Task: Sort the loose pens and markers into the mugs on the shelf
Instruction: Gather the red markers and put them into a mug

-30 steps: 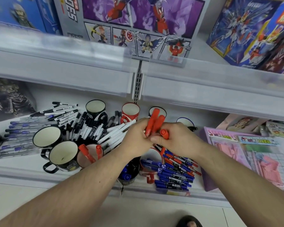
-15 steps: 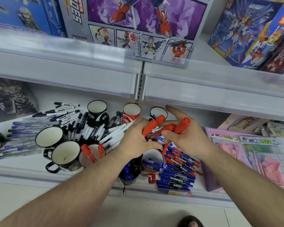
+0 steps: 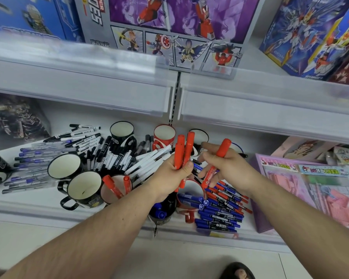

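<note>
My left hand (image 3: 169,178) grips a bunch of red markers (image 3: 182,152) upright above the shelf's middle. My right hand (image 3: 228,170) holds a single red marker (image 3: 220,158), tilted, just to the right of that bunch. Below the hands lie loose blue and red markers (image 3: 222,208) and a red mug (image 3: 189,198) that is partly hidden. A mug with two red markers (image 3: 117,188) stands left of my left wrist. A black mug with blue markers (image 3: 161,214) sits under my left forearm. Loose black and white markers (image 3: 113,156) and blue pens (image 3: 32,164) lie further left.
Empty black mugs (image 3: 83,190) (image 3: 64,168) (image 3: 122,130) and a red mug (image 3: 163,135) stand among the pens. The upper shelf's edge (image 3: 250,109) overhangs close above the hands. A pink toy pack (image 3: 310,194) fills the right side. Toy boxes (image 3: 169,29) stand on the upper shelf.
My right hand has drawn apart from my left and now holds one red marker more upright. The bunch in my left hand stands straighter.
</note>
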A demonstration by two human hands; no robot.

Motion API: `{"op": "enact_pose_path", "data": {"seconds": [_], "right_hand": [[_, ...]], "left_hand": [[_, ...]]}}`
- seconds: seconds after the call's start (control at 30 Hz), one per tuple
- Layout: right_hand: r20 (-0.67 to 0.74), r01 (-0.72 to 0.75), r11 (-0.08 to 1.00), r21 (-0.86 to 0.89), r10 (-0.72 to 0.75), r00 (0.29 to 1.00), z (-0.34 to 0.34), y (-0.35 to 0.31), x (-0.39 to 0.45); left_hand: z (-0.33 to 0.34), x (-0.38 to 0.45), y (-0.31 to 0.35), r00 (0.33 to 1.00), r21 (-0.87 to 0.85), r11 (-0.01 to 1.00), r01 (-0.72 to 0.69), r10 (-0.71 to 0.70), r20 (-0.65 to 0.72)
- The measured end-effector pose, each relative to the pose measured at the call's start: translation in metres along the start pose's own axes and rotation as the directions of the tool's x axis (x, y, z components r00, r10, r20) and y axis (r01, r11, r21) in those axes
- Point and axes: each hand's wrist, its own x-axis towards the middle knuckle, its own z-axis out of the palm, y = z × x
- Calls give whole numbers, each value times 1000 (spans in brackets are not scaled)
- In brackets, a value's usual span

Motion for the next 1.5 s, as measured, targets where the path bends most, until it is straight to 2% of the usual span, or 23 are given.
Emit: {"op": "enact_pose_path", "data": {"seconds": [0.13,0.23,0.3,0.5,0.73,0.83,0.93,1.03,1.17,1.23,1.3,1.43,1.5], "right_hand": [[14,81,962,-260,-80,997,5,1,2],[28,100,901,-422,-97,995,4,8,4],[63,104,878,-466,-85,994,3,14,5],[123,171,821,-545,-123,985,4,19,5],[132,211,826,-522,-166,977,5,23,3],[13,219,873,-435,-237,971,5,19,1],[-97,197,891,-409,-257,961,-3,11,1],[-93,180,860,-477,-254,963,-7,5,0],[-105,182,715,-675,-337,936,3,10,0],[-116,190,707,-681,-361,925,5,20,4],[-187,152,768,-622,-334,924,1,32,7],[-307,42,864,-503,-224,925,-7,61,6],[-315,14,862,-508,-201,928,-6,78,5]], "left_hand": [[1,1,3,995,-69,997,39,-33,92],[4,-1,6,979,-14,999,36,-32,200],[5,-1,3,971,44,999,13,-23,238],[6,-4,-2,971,194,980,-36,-12,238],[10,-2,-8,975,353,930,-106,28,220],[10,1,-10,987,365,923,-119,70,147],[10,9,-7,987,470,868,-158,127,97],[16,18,-5,978,569,796,-208,159,136],[26,21,-7,973,608,760,-229,201,115],[27,23,-13,981,602,776,-189,173,85],[27,24,-16,991,612,779,-136,113,75],[15,26,-20,994,737,674,-53,-38,106],[8,27,-21,995,722,692,24,-86,48]]}}
